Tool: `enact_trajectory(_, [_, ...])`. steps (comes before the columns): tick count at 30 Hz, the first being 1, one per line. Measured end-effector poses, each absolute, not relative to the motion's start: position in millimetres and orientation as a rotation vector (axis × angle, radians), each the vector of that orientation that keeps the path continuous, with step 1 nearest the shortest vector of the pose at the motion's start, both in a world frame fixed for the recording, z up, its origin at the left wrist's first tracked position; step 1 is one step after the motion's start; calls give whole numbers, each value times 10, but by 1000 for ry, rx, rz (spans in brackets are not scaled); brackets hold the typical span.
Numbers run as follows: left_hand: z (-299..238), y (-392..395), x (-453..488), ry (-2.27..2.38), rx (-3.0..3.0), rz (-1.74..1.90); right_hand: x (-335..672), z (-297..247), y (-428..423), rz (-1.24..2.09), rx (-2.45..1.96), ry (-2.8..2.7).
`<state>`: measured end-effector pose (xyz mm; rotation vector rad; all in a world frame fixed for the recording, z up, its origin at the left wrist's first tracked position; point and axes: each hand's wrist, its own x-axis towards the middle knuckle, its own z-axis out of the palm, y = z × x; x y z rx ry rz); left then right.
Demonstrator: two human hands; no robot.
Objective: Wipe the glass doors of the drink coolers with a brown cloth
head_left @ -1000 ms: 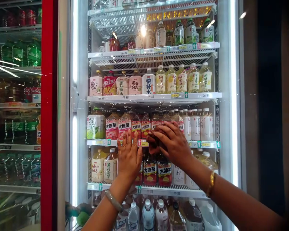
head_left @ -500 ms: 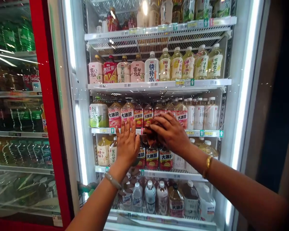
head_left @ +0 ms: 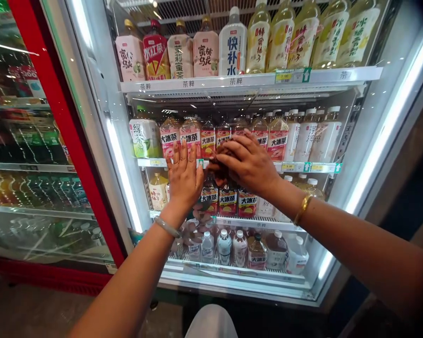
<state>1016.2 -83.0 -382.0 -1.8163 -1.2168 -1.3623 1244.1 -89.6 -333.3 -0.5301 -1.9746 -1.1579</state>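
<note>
My left hand [head_left: 184,176] lies flat against the glass door of a lit drinks cooler, fingers stretched and slightly spread. To its right, my right hand [head_left: 250,162] presses a crumpled dark brown cloth [head_left: 221,170] on the same glass, its fingers curved over it. Part of the cloth is hidden under the palm. Behind the glass, by my left fingertips, are pink-labelled iced tea bottles [head_left: 169,138]. Below my hands stand dark tea bottles [head_left: 228,201] with red and yellow labels.
Yellow drink bottles [head_left: 258,42] line the upper shelf [head_left: 211,83]. Small clear bottles [head_left: 224,246] stand at the bottom. A red-framed cooler [head_left: 61,126] adjoins on the left. A pale-clothed knee [head_left: 211,323] shows below.
The view has tipped downward, so the shelves appear higher and a knee and the floor have come in. Both hands stay at about the same place on the glass.
</note>
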Motion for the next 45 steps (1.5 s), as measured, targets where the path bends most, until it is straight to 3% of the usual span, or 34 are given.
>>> enact_trajectory(4, [-3745, -818, 10171, -1225, -1805, -1384, 12108, -3195, -820, -1085, -587, -1925])
enact_trajectory(12, [-3820, -852, 9886, -1231, -1804, -1341, 12192, -3536, -854, -1122, -351, -2144])
enact_trajectory(20, [-3745, -843, 9807, -1278, -1780, -1279, 11889, -3083, -713, -1071, -476, -1941])
enact_trajectory(28, [-3720, -780, 9698, -1247, -1855, -1196, 11934, -3493, -810, -1194, -401, -2139])
enact_trajectory(34, [-3656, -653, 9689, -1237, -1787, -1193, 11945, -3055, -677, -1082, -411, -2044])
enact_trajectory(39, [-3701, -548, 9606, -1172, -1745, -1242, 11617, -3120, -726, -1212, -406, -2015])
enact_trajectory(45, [-3716, -603, 9469, -1155, -1732, -1162, 11904, -3303, -849, -1437, -343, -2098])
